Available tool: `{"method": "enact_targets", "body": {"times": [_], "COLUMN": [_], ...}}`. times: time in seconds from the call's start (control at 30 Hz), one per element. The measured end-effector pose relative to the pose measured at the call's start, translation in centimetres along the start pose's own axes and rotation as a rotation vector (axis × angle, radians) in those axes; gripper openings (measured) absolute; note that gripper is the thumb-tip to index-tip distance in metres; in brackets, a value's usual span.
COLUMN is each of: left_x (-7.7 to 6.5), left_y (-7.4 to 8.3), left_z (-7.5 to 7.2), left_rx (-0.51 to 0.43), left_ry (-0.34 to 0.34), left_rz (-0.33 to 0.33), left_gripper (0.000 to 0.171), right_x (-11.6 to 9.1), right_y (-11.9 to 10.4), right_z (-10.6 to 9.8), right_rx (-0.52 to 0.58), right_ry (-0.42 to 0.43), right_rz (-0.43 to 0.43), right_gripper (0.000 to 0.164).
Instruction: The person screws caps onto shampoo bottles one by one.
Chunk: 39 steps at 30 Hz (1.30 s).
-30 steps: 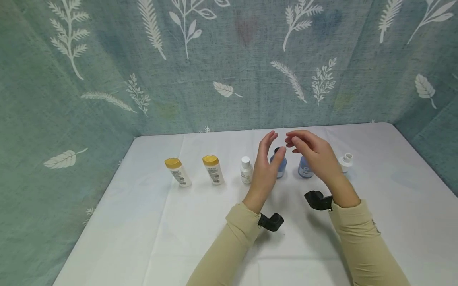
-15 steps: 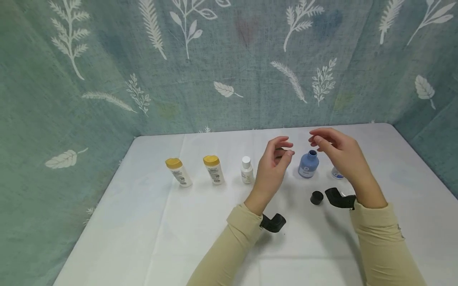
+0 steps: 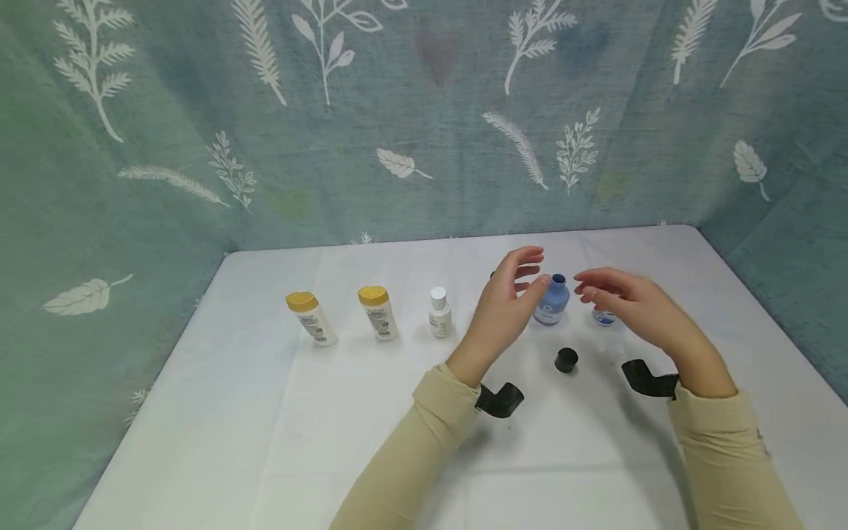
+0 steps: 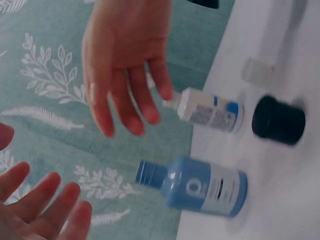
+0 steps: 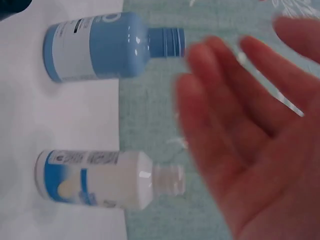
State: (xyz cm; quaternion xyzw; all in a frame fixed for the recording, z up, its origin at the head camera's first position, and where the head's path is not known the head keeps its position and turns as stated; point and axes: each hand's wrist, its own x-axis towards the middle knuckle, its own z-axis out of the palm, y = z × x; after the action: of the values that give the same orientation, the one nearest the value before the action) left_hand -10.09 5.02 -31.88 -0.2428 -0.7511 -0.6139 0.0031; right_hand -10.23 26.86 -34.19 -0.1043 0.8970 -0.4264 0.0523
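Note:
An uncapped blue bottle (image 3: 551, 303) stands upright with its bare neck showing. My left hand (image 3: 497, 316) is just left of it, fingers extended and slightly bent, gripping nothing. To its right, my right hand (image 3: 639, 309) hovers with relaxed, loosely bent fingers and nothing in them. Behind that hand, largely hidden in the head view, stands an uncapped white bottle with a blue-and-white label (image 5: 95, 179). A black cap (image 3: 566, 360) lies on the table in front of the blue bottle. A pale cap (image 4: 258, 72) lies near the white bottle in the left wrist view.
A small white capped bottle (image 3: 440, 313) stands left of my hands. Two white bottles with yellow caps, one nearer (image 3: 378, 313) and one farther left (image 3: 311, 319), continue the row. Another dark cap (image 3: 493, 274) peeks out behind my left hand. A patterned curtain (image 3: 424, 199) backs the white table.
My right hand has moved right, from over the blue bottle to beside it. My left hand has shifted slightly right, toward that bottle. The head view has turned a little right.

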Motion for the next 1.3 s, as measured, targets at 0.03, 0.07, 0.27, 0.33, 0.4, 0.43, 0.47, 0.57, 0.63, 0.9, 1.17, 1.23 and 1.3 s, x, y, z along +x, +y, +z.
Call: {"method": "enact_targets", "body": {"times": [0.03,0.07,0.27,0.33,0.4,0.43,0.47,0.57,0.63,0.9,1.17,1.23,1.3], "left_x": [0.1,0.3,0.8,0.9,0.9,1.0,1.0,1.2,1.3,1.2,0.5,0.4,0.3], "left_y": [-0.3,-0.7,-3.6,-4.1,-4.5,-4.7,-4.9,-5.3,-5.6,-7.0,-8.7,-9.2,-9.5], "left_z": [0.3,0.6,2.8,3.3,3.7,3.9,4.1,4.6,5.0,5.9,6.1,6.2,6.3], "left_rx": [0.006,0.005,-0.010,-0.041,-0.054,-0.057,-0.060,-0.043,-0.040,-0.038,-0.071,-0.069,-0.056], "left_ry": [-0.005,-0.009,0.006,0.014,0.018,0.018,0.021,0.046,0.060,0.109,0.089,0.071,0.054], "left_rz": [-0.020,-0.042,-0.157,-0.193,-0.231,-0.249,-0.265,-0.286,-0.297,-0.386,-0.448,-0.432,-0.405], "left_gripper": [0.043,0.044,0.052,0.053,0.053,0.053,0.054,0.054,0.055,0.056,0.057,0.059,0.061], "right_x": [0.0,0.0,0.6,0.8,1.0,1.0,1.1,1.2,1.2,1.7,1.5,1.3,1.1], "right_y": [0.2,0.3,1.6,2.1,2.7,3.0,3.2,3.8,4.0,3.9,3.2,2.9,2.6], "right_z": [0.0,0.0,0.6,1.0,1.3,1.4,1.5,1.7,1.8,3.2,4.7,4.9,5.0], "right_rx": [0.010,0.014,0.021,0.016,0.017,0.012,0.005,-0.002,-0.008,-0.061,-0.139,-0.177,-0.209], "right_ry": [-0.040,-0.074,-0.122,-0.117,-0.132,-0.149,-0.170,-0.239,-0.276,-0.390,-0.399,-0.392,-0.393], "right_rz": [0.002,0.001,-0.014,-0.006,0.014,0.023,0.033,0.070,0.085,0.077,0.063,0.064,0.064], "right_gripper": [0.041,0.042,0.041,0.041,0.040,0.040,0.038,0.040,0.044,0.043,0.029,0.030,0.031]}}
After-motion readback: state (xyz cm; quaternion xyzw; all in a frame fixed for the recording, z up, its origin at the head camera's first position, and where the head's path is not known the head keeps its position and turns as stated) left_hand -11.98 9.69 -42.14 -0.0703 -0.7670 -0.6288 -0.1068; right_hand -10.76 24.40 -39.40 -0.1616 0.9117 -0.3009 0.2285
